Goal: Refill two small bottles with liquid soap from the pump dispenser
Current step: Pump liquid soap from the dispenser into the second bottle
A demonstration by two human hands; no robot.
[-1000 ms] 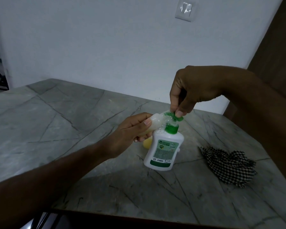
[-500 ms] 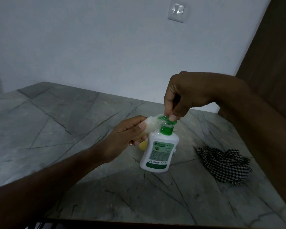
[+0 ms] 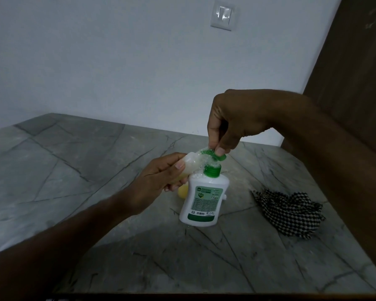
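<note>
A white pump dispenser (image 3: 203,198) with a green collar and label stands upright on the grey marble table (image 3: 74,170). My right hand (image 3: 232,122) reaches down from above, its thumb and fingertips pinching the green pump head (image 3: 215,155). My left hand (image 3: 161,177) grips a small translucent bottle (image 3: 192,162), tilted sideways with its mouth against the pump spout. Foam and bubbles cling around the spout and the dispenser's shoulder. A second small yellowish bottle (image 3: 182,192) lies on the table, mostly hidden behind the dispenser and my left hand.
A crumpled black-and-white checkered cloth (image 3: 291,211) lies on the table to the right of the dispenser. A white wall with a light switch (image 3: 223,16) is behind the table, and a dark wooden door (image 3: 356,72) stands at the right.
The camera view shifted a little; both hands, the small bottle and the dispenser keep the same arrangement. My right hand stays on the pump head.
</note>
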